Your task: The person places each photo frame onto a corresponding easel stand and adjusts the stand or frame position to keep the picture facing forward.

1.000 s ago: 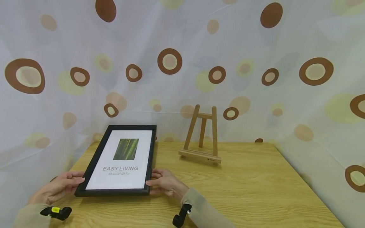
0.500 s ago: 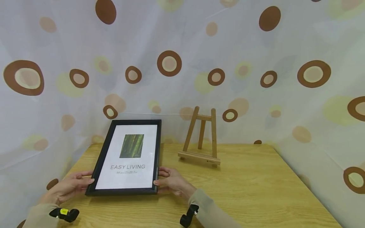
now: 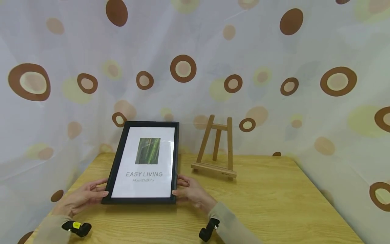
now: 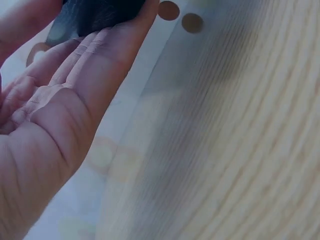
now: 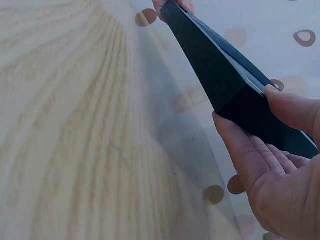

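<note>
A black picture frame (image 3: 140,200) with a white insert reading "EASY LIVING" and a small green picture is held above the left part of the table, its far end tipped up. My left hand (image 3: 86,196) grips its left edge near the lower corner, thumb on the front. On the opposite edge, my right hand (image 3: 193,193) pinches the frame, thumb in front and fingers behind. The right wrist view shows those fingers under the black border (image 5: 240,107). In the left wrist view only a dark bit of the frame (image 4: 100,15) appears above the fingers.
A small wooden easel (image 3: 214,166) stands right of the frame, toward the back of the wooden table (image 3: 274,203). Behind and at the sides hangs a white curtain (image 3: 201,37) with brown and yellow dots. Each wrist carries a black camera mount.
Both hands have carried the picture frame to the right and slightly up, and it now faces me more steeply. The easel stays where it was.
</note>
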Tool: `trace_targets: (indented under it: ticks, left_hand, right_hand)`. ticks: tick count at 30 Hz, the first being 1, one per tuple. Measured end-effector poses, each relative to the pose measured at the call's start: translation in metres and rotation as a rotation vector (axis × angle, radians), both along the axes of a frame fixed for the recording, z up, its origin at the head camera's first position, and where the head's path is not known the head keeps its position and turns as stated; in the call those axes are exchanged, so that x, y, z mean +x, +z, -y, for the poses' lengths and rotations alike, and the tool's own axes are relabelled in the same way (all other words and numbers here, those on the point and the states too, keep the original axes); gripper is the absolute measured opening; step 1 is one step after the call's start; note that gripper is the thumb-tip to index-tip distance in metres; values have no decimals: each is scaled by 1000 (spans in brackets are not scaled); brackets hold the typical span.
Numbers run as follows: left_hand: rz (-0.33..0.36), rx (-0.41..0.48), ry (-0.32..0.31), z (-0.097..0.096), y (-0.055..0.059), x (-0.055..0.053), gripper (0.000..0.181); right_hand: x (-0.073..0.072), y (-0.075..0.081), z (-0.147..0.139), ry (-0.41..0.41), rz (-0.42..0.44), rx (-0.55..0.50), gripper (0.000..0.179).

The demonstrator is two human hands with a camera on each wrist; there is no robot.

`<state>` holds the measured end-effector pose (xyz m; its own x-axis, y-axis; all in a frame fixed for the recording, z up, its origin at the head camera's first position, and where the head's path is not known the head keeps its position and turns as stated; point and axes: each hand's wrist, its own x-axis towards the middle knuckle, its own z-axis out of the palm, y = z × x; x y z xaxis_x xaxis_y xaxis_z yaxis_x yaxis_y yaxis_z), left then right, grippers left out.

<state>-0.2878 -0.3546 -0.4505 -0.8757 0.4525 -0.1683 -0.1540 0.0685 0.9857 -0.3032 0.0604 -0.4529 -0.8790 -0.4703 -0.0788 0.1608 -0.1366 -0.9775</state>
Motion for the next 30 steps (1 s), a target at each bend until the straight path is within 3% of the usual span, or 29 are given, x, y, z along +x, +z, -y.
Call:
trace_targets:
  ticks: [5,12,17,23,30]
  left_hand:
    - [-3,36,-13,-8,4,-1,86]
    - [-49,115,-133,-14,10,-2,89]
    - [-65,187,-158,-23,9,-2,89]
    - [-80,146,-136,-31,8,-7,92]
    - [-125,43,-64,-42,9,-10,91]
  right_hand:
    - [-3,1,-8,8,-41,19,68]
    - [-7,4,-17,7,-48,27,73]
    - [-7,3,-20,-33,-47,39,76]
    - [-6,5,-24,-70,-84,69,71]
    - [-9,8,-32,-125,-132,101,70]
